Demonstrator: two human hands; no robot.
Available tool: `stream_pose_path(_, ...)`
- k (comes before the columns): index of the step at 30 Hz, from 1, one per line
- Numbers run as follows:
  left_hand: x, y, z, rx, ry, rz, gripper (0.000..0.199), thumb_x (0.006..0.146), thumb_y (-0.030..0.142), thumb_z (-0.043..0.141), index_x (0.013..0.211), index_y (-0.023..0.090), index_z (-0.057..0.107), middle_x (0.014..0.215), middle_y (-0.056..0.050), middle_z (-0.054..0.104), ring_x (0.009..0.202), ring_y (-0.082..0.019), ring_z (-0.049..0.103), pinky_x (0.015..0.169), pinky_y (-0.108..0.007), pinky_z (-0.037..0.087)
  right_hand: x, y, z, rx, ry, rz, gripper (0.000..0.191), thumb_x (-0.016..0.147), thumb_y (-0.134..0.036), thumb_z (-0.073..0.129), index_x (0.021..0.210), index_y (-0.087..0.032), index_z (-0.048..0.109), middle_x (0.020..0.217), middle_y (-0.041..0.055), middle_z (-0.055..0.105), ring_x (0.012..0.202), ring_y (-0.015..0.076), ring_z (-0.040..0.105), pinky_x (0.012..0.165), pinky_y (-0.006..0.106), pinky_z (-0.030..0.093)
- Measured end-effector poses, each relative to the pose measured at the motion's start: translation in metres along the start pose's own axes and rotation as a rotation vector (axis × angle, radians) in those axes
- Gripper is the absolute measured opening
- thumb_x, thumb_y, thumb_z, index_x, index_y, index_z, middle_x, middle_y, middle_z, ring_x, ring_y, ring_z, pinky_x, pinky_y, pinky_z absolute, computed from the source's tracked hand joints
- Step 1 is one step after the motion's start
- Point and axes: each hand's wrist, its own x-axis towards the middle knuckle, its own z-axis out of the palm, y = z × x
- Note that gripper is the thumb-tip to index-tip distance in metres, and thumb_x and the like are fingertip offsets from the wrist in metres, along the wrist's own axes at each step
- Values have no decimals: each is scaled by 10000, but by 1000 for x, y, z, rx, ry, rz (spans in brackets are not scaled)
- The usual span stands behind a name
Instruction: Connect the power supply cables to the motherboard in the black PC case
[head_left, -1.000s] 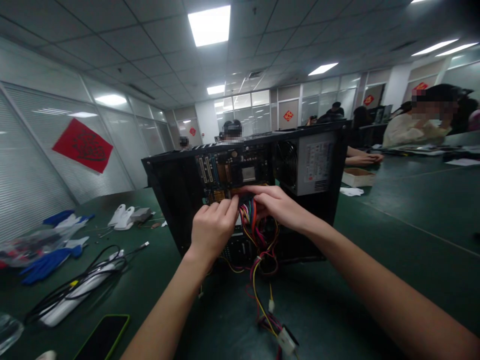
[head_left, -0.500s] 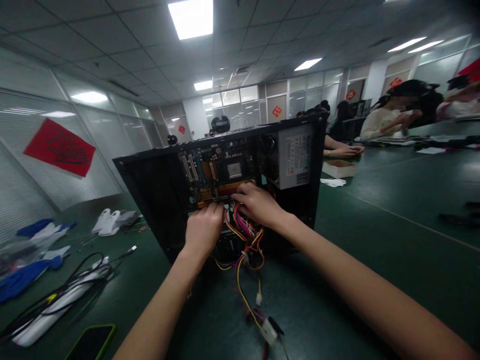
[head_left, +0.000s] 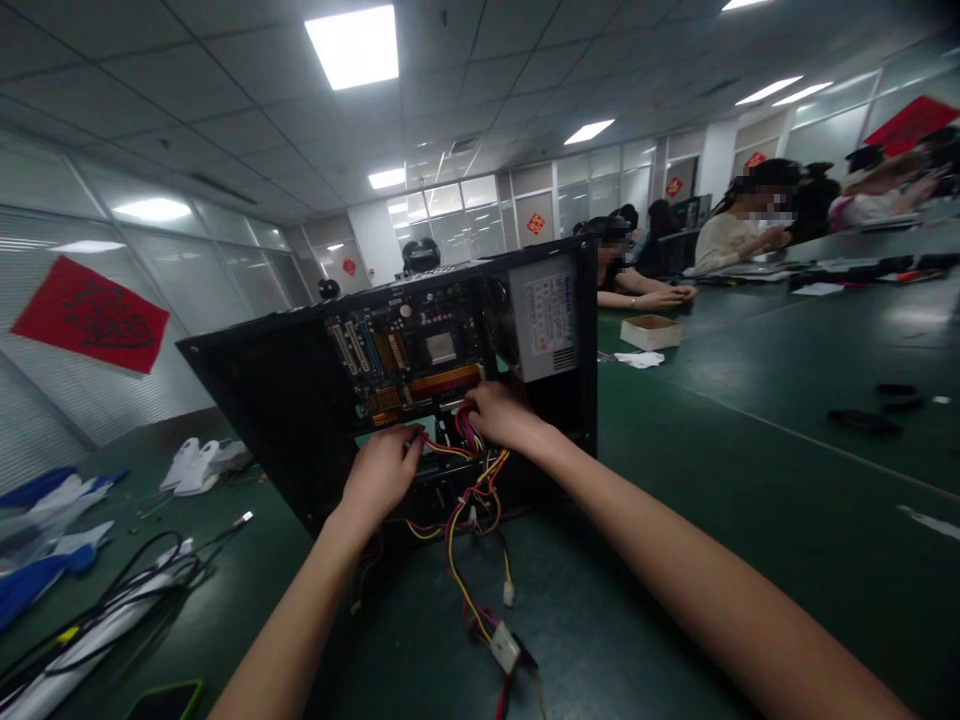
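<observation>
Both forearms reaching forward, left hand (head_left: pixel 382 465) and right hand (head_left: pixel 501 412) apart, fingers bent

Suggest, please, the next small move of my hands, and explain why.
Perhaps the left hand should ease the red and yellow wires slightly outward, while the right hand steadies the wire bundle: those wires cross between the hands, in front of the open computer case.

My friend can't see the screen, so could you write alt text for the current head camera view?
A person's left hand and right hand pinch coloured wires in front of an open black computer case on a green table. A silver power supply sits at its upper right; other people are beyond.
</observation>
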Motion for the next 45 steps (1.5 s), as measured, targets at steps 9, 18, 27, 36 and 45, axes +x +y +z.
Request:
stream_pose_path(9, 2, -2, 1, 4, -21, 3, 344, 983, 313, 445, 1063, 191, 756, 1116, -101, 762, 1067, -276, 701, 899, -334, 513, -1, 0, -8, -44, 86, 129, 279, 890, -182, 516, 1073, -132, 720, 1121, 159, 727, 1008, 272, 700, 799, 314, 527)
stream_pose_path(18, 16, 10, 0, 198, -33, 47, 346, 1012, 313, 431, 1201, 199, 698, 1199, -99, 731, 1105, -259, 681, 883, -313, 511, -1, -3, -11, -76, 16, 103, 270, 846, -203, 617, 1051, -109, 767, 1022, 207, 752, 984, 314, 725, 810, 338, 548)
stream_pose_path(27, 57, 21, 14, 424, -107, 139, 336, 1003, 304, 451, 1241, 260, 685, 1075, -73, 750, 964, -251, 714, 728, -299, 504, -1, -2, -9, -110, 1, 47, 297, 832, -250, 636, 1060, -111, 766, 1026, 205, 752, 996, 325, 721, 826, 351, 549)
stream_pose_path(36, 57, 17, 14, 381, -99, 72, 319, 952, 344, 529, 1195, 303, 731, 1150, -53, 758, 1061, -276, 703, 778, -318, 508, 4, 1, -2, -82, -41, 26, 310, 827, -287, 660, 1074, -131, 762, 1040, 203, 751, 991, 328, 723, 809, 361, 550)
stream_pose_path(45, 58, 19, 14, 407, -87, 40, 326, 944, 346, 528, 1191, 278, 729, 1154, -76, 755, 1054, -286, 702, 789, -326, 500, 1, 0, -2, -81, -39, 15, 321, 835, -325, 674, 1060, -116, 767, 1028, 209, 754, 955, 322, 732, 755, 340, 557)
